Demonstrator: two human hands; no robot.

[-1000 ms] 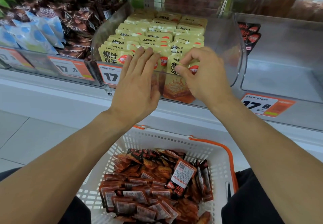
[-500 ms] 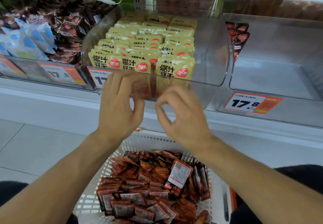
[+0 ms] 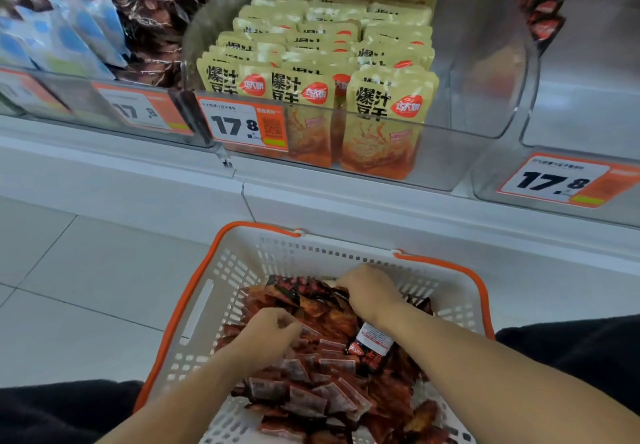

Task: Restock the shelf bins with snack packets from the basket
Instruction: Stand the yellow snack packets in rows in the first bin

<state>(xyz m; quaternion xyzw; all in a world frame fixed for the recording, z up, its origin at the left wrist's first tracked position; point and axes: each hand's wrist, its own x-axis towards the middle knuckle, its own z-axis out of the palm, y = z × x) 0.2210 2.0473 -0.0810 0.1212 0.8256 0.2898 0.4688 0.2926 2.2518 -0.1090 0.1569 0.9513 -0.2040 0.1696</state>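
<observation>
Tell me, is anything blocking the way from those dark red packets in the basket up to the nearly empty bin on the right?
Nothing visible does. The red packets lie in the open-topped basket; the right bin is open above, nearly bare.

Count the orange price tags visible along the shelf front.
4: one at the far left edge, one on the dark-packet bin, one on the yellow-packet bin, one on the right bin. More may lie beyond the frame.

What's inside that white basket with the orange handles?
The basket holds a heap of red-brown snack packets, with both hands, left and right, reaching in. Whatever lies beneath the top packets is covered.
</observation>
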